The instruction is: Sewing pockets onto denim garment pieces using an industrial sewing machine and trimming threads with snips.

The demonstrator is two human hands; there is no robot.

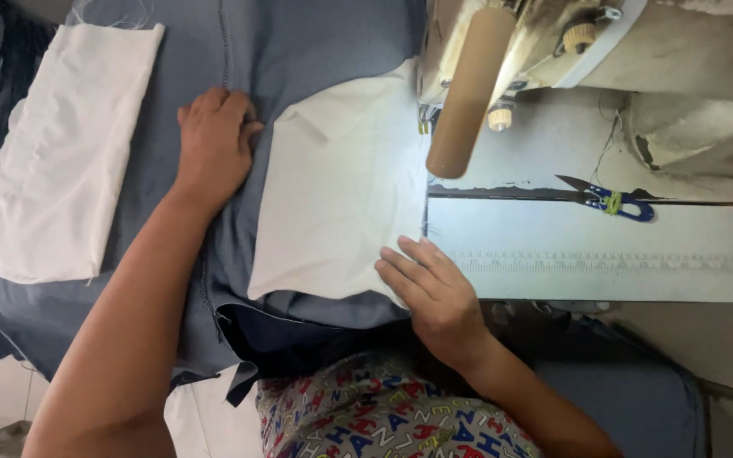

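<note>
My right hand lies with fingers flat on the white pocket piece, just before the sewing machine; my left hand presses the blue fabric beyond it. Uneven pressure could skew the seam.

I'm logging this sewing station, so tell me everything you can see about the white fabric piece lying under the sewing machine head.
The white woven fabric piece is roughly rectangular and lies flat on the blue-grey cloth, with a small fold near its upper left corner. Its right edge reaches the needle area of the cream sewing machine and is brightly lit there. The right hand presses its lower right corner; the left hand rests on the blue cloth beside its left edge.
</note>
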